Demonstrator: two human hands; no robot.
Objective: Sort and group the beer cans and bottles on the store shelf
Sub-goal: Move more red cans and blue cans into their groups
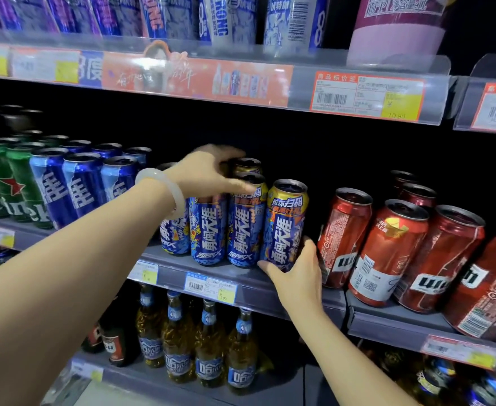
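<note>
On the far left of the middle shelf [182,260] stand green cans [18,183] with a red star. Next to them stand shiny blue cans [80,186] with white writing.

The left hand [208,171], with a pale bangle [164,189] on its wrist, reaches over the tops of the blue-and-yellow cans [208,230] in the middle. The fingers are spread and bent down over the can tops, with the thumb lying across the front of a can near its rim. The fingertips are a bit blurry, so I cannot tell if they grip a can or only rest on it.

Just to the right, one more blue-and-yellow can [286,221] sits at the shelf's front edge, leaning a little to the right. The right hand [296,271] holds its bottom part, with the thumb in front and the fingers curled round the right side.

Further right, well apart from that can, stand red cans [387,253] that lean over.

On the shelf below stand brown glass bottles [208,347] with blue labels. Up on the top shelf are tall blue-and-white cans [220,19]. Price tags [368,95] hang on the shelf edges.
</note>
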